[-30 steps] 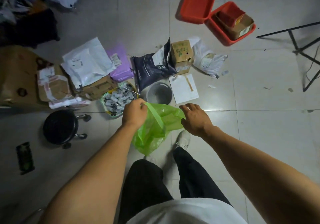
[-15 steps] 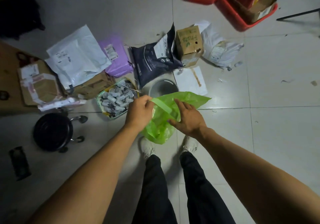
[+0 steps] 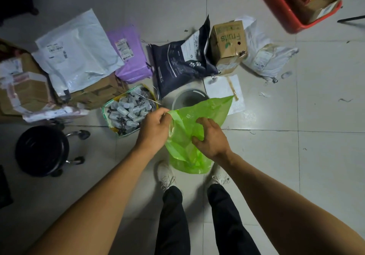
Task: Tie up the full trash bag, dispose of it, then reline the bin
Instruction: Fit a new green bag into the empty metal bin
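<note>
I hold a thin green plastic bag [image 3: 197, 120] over the floor in front of my feet. My left hand [image 3: 155, 129] pinches the bag's upper left edge. My right hand [image 3: 211, 138] grips the plastic lower on the right side. One corner of the bag sticks up to the right. Just beyond it stands a small grey bin [image 3: 189, 98], its inside bare; the bag covers its near rim. To the left of the bin sits a full bag of small plastic pieces [image 3: 129, 109], its top open.
Parcels crowd the floor behind: white mailers [image 3: 77, 51], a purple mailer [image 3: 129, 55], a dark pouch [image 3: 181, 61], a "Fruits" carton [image 3: 229, 43], brown boxes [image 3: 23, 88]. A black wheeled stool [image 3: 42, 150] stands left. Red crates [image 3: 300, 1] sit far right. My shoes [image 3: 166, 175] are below the bag.
My view has tilted down and closer to the bin. The green bag has spread wider, and my right hand has shifted from its edge onto its right side.
</note>
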{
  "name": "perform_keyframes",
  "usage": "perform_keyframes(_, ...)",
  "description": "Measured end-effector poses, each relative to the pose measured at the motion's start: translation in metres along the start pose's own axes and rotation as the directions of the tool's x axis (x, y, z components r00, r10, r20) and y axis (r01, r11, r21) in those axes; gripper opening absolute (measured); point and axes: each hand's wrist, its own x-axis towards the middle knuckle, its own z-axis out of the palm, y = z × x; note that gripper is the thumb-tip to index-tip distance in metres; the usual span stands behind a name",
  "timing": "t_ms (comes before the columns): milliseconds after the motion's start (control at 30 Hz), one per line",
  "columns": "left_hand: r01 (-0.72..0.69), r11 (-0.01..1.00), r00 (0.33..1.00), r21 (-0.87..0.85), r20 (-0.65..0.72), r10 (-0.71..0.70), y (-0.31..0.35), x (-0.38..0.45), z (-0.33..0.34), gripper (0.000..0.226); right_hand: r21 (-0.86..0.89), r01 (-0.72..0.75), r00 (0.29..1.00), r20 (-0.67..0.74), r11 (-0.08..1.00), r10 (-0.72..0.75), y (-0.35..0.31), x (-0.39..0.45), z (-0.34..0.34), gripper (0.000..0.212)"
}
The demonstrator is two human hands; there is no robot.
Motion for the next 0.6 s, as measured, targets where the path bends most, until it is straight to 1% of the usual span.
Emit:
perform_keyframes(33, -0.001, 1.0, 1.0, -0.012, -0.001, 0.001, -0.003, 0.004, 0.002, 0.02, 0.039, -0.032, 0.999, -0.003, 0.999, 0.032, 0.0, 0.004, 0.007, 0.07)
perform_keyframes(67, -0.005, 1.0, 1.0, -0.024, -0.003, 0.005, -0.005, 0.006, 0.002, 0.02, 0.059, -0.065, 0.998, -0.017, 0.996, 0.066, 0.001, 0.008, 0.015, 0.079)
perform_keyframes(100, -0.011, 0.999, 1.0, -0.035, -0.008, 0.011, -0.008, 0.01, 0.003, 0.021, 0.059, -0.093, 0.995, -0.039, 0.994, 0.096, 0.003, 0.014, 0.02, 0.083)
perform_keyframes(133, -0.018, 0.999, 1.0, -0.043, -0.018, 0.017, -0.01, 0.013, 0.002, 0.021, 0.043, -0.104, 0.993, -0.059, 0.994, 0.106, 0.007, 0.019, 0.025, 0.079)
perform_keyframes(167, -0.022, 0.998, 0.999, -0.055, -0.03, 0.02, -0.014, 0.018, 0.002, 0.021, 0.016, -0.102, 0.992, -0.072, 0.995, 0.103, 0.01, 0.024, 0.029, 0.069)
perform_keyframes(233, -0.023, 0.996, 0.999, -0.084, -0.05, 0.019, -0.021, 0.025, 0.0, 0.022, -0.03, -0.059, 0.995, -0.088, 0.998, 0.056, 0.015, 0.031, 0.033, 0.037)
perform_keyframes(267, -0.025, 0.996, 0.998, -0.086, -0.06, 0.02, -0.024, 0.028, -0.001, 0.022, -0.053, -0.024, 0.995, -0.096, 0.998, 0.019, 0.017, 0.032, 0.035, 0.025)
perform_keyframes(300, -0.026, 0.997, 0.997, -0.072, -0.07, 0.021, -0.028, 0.03, -0.002, 0.022, -0.074, 0.0, 0.995, -0.102, 0.997, -0.008, 0.02, 0.032, 0.037, 0.02)
perform_keyframes(333, -0.02, 0.999, 0.997, -0.042, -0.075, 0.017, -0.031, 0.033, -0.002, 0.022, -0.083, 0.011, 0.993, -0.113, 0.996, -0.02, 0.023, 0.031, 0.038, 0.018)
perform_keyframes(433, 0.001, 0.995, 0.998, 0.1, -0.07, 0.007, -0.041, 0.037, -0.004, 0.02, -0.057, -0.017, 0.989, -0.148, 0.998, 0.008, 0.031, 0.027, 0.037, 0.012)
perform_keyframes(500, 0.022, 0.98, 0.998, 0.197, -0.058, -0.011, -0.046, 0.038, -0.006, 0.027, -0.054, -0.035, 0.99, -0.142, 0.998, 0.027, 0.033, 0.024, 0.032, 0.013)
perform_keyframes(567, 0.053, 0.963, 0.998, 0.266, -0.04, -0.044, -0.049, 0.037, -0.007, 0.035, -0.041, -0.047, 0.985, -0.171, 0.998, 0.04, 0.033, 0.022, 0.026, 0.015)
perform_keyframes(600, 0.074, 0.95, 0.997, 0.302, -0.02, -0.071, -0.05, 0.036, -0.008, 0.034, -0.03, -0.05, 0.98, -0.192, 0.998, 0.043, 0.031, 0.021, 0.023, 0.016)
